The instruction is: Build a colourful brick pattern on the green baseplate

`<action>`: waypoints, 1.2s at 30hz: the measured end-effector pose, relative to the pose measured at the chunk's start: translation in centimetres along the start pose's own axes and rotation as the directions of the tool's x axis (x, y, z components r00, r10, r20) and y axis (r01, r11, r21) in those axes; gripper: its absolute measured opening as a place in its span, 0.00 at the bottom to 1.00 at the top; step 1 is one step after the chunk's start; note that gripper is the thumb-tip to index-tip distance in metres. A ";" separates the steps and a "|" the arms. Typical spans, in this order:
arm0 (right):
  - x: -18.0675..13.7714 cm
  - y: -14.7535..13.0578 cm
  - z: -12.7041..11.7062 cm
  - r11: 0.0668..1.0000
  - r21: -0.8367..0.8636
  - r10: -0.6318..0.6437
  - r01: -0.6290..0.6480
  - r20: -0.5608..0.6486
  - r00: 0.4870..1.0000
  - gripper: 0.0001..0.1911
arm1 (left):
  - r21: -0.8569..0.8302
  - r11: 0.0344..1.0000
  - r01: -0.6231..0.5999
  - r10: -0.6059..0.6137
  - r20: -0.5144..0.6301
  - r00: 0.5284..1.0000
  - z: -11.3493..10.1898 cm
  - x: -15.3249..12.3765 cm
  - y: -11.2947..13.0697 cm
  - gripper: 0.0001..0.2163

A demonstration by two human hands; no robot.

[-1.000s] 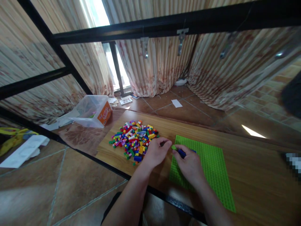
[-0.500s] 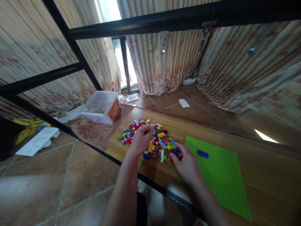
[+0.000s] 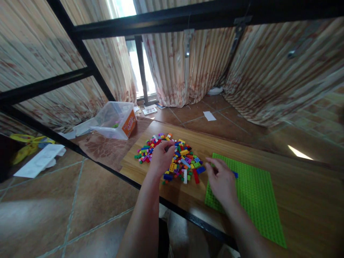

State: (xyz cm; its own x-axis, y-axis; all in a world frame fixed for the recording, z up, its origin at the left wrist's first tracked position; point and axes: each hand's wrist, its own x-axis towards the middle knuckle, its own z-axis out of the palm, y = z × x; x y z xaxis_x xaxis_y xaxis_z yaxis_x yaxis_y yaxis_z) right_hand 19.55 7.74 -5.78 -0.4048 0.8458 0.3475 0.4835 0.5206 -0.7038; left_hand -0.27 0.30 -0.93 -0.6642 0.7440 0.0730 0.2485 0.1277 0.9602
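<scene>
Over the pile of mixed coloured toy bricks (image 3: 185, 152) is my left hand (image 3: 162, 157), its fingers curled toward the thumb. What those fingers hold, if anything, is hidden. At the left edge of the green baseplate (image 3: 255, 200) my right hand (image 3: 222, 181) hovers, thumb and fingers apart with no brick showing between them. Just left of its fingertips lie a blue brick (image 3: 200, 170) and a long red brick (image 3: 196, 176). Another blue brick (image 3: 235, 175) on the baseplate is partly covered by my right hand.
A clear plastic bin with an orange label (image 3: 129, 123) stands beyond the table's left end. The wooden table (image 3: 303, 193) has a dark front edge. Black metal bars (image 3: 161, 27) cross above, with curtains behind. Papers lie on the tiled floor.
My right hand has moved right, off the blue brick by the pile, and now partly covers the one on the baseplate. My left hand has barely moved. The view has shifted slightly.
</scene>
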 end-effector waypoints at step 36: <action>0.9 6.3 -9.2 0.941 0.135 0.331 -0.309 -0.193 0.924 0.10 | 0.010 0.994 -0.111 0.097 0.420 0.903 7.2 -2.9 1.8 0.10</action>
State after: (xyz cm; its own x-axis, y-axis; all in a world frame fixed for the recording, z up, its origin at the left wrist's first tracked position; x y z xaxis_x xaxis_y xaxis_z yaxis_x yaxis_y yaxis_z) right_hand 29.32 12.85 -4.20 -0.0644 0.9761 0.2075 0.4756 0.2128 -0.8535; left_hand 7.18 3.04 -1.35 -0.2795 0.9591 0.0454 0.3274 0.0508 0.9435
